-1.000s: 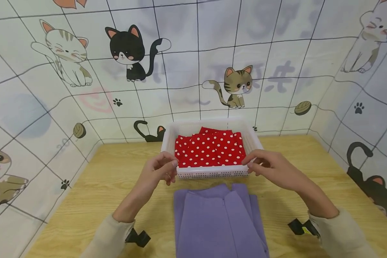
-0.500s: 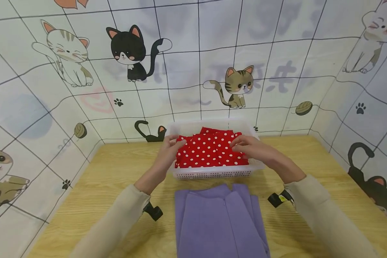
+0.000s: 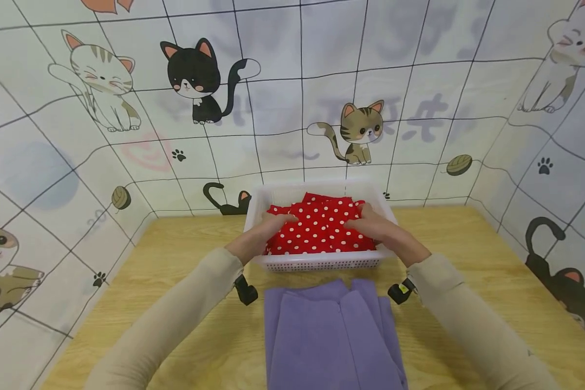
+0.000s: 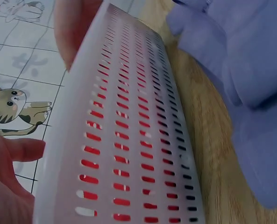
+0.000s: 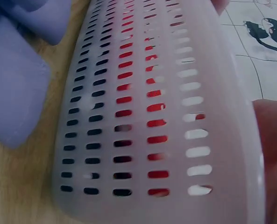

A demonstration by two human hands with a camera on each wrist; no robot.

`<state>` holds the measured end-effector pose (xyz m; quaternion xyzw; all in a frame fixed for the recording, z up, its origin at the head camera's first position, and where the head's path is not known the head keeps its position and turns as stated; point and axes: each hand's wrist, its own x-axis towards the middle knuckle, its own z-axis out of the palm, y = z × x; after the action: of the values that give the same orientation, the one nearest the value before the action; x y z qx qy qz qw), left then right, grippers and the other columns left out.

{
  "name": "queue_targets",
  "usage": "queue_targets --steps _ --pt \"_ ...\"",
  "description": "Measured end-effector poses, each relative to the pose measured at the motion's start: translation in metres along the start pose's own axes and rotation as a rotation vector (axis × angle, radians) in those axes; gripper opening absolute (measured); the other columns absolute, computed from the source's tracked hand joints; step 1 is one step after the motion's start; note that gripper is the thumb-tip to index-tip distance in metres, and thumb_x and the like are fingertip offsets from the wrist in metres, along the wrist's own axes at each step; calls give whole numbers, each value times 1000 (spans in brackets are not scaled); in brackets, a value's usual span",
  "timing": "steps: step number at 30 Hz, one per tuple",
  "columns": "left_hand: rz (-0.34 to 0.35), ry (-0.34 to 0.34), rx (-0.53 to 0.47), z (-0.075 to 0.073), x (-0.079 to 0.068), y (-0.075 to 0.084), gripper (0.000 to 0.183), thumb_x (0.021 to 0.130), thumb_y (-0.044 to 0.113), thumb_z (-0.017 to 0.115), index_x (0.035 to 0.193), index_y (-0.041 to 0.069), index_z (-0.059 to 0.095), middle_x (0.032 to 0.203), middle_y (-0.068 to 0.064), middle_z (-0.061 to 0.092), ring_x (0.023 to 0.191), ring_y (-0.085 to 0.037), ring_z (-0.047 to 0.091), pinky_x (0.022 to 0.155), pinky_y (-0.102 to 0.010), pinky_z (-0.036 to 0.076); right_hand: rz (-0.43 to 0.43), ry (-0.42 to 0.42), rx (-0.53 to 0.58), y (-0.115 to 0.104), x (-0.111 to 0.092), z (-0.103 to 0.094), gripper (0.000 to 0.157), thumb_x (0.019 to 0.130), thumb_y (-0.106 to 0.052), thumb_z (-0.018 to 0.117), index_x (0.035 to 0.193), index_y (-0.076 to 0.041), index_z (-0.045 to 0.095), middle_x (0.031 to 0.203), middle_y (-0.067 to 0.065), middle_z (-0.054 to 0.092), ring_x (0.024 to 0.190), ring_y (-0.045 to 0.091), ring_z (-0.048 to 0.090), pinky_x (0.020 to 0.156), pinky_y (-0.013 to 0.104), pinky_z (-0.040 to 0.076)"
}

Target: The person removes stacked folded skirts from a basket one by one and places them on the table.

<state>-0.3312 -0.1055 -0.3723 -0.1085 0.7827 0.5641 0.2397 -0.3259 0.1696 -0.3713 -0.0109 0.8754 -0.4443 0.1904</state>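
Red cloth with white polka dots (image 3: 317, 227) lies folded in a white perforated plastic basket (image 3: 322, 264) at the back of the table. My left hand (image 3: 272, 225) reaches over the basket's left side, thumb lying over the cloth's left edge. On the right side my right hand (image 3: 372, 223) does the same, thumb over the cloth's right edge. The other fingers of both hands dip down inside the basket and are mostly hidden, so their hold on the cloth is unclear. Folded purple cloth (image 3: 317, 341) lies on the table in front of the basket.
The wood-grain table (image 3: 190, 265) ends at a cat-patterned wall covering (image 3: 283, 108) on the back and sides. The basket stands close to the back wall, its front wall (image 4: 129, 121) upright between the wrist cameras and the red cloth.
Both hands have moved forward from the basket's front corners and down into it beside the red cloth. The basket shifted slightly; the purple cloth lies as before.
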Motion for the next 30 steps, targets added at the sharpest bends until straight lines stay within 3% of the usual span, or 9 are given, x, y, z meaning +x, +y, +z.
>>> queue_targets --steps 4,7,11,15,19,24,30 --pt "-8 -20 -4 -4 3 1 88 92 40 69 159 16 17 156 -13 40 143 -35 41 117 -57 41 -57 11 97 5 9 -3 76 100 -20 55 161 -3 13 164 27 20 144 43 35 114 51 45" --pt "-8 -25 -19 -7 4 1 82 93 38 67 158 15 23 156 -14 40 143 -36 39 117 -58 39 -47 -21 204 9 13 -5 63 101 -15 53 159 -6 30 164 24 22 135 39 47 99 39 58" --pt "-1 -40 15 -8 2 1 80 94 38 67 157 14 25 158 -14 38 145 -37 36 118 -61 38 -56 -19 285 10 13 -5 55 101 -11 51 154 -3 44 164 23 27 124 34 56 83 28 63" --pt "30 -53 70 -6 3 0 80 93 38 67 158 13 26 161 -11 35 148 -37 34 117 -68 35 -108 66 338 3 9 -9 55 99 -9 50 153 -3 46 162 23 34 120 31 58 79 23 61" --pt "39 -27 119 -2 7 -2 77 93 36 68 155 11 29 157 -12 39 146 -37 36 115 -69 37 -143 133 346 -6 3 -16 56 98 -11 53 154 -6 47 163 21 34 127 34 53 77 19 59" --pt "14 21 188 1 13 -4 69 93 29 69 148 6 35 146 -15 47 133 -36 47 109 -60 48 -123 143 347 -9 -1 -19 56 99 -12 53 155 -7 46 164 20 32 133 36 49 77 19 58" --pt "33 -1 191 0 21 -2 58 94 31 68 142 6 46 138 -16 57 122 -37 55 102 -52 54 -126 147 353 -4 -2 -19 57 100 -12 52 156 -6 44 164 23 31 131 36 50 76 18 58"
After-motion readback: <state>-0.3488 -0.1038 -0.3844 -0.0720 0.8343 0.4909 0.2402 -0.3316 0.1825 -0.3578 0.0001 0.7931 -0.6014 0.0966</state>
